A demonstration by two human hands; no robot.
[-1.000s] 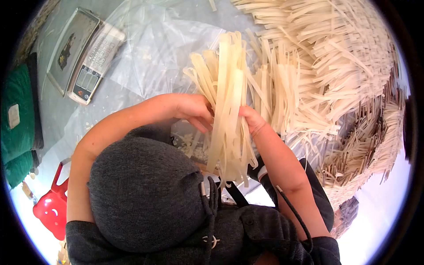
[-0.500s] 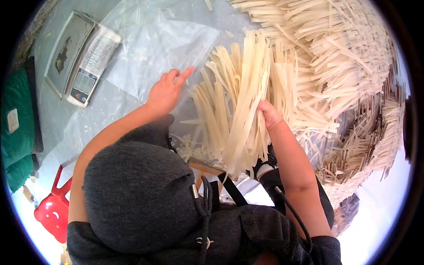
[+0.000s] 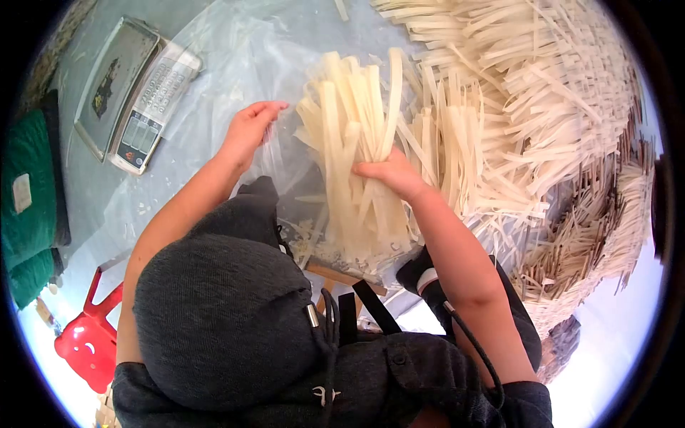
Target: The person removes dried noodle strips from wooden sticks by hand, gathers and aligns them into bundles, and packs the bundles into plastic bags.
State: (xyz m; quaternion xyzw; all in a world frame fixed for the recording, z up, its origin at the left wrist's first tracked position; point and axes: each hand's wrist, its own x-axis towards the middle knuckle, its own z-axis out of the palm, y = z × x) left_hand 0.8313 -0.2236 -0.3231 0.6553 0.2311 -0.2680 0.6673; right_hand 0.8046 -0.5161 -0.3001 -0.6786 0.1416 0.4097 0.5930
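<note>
My right hand (image 3: 391, 173) is wrapped around a bundle of pale flat strips (image 3: 342, 118), thumb across its front. The bundle stands roughly upright, with its upper ends fanned out and its lower ends near the sheet-covered surface. To the left, apart from the bundle, my left hand (image 3: 251, 130) hovers over the clear plastic sheet (image 3: 214, 85). Its fingers are pressed together, and anything between them is too small to make out. Just right of the bundle lie more loose strips (image 3: 457, 135).
A scale (image 3: 139, 107) lies at the upper left, beside green fabric (image 3: 28, 200). Woven matting with long loose ends (image 3: 571, 93) fills the right. A red plastic object (image 3: 89, 342) is at the lower left. A dark knitted hood (image 3: 221, 321) covers the lower middle.
My left hand left the bundle and moved left; its spread fingers have since come together. My right hand swung the bundle right, then back left, and now wraps across its front.
</note>
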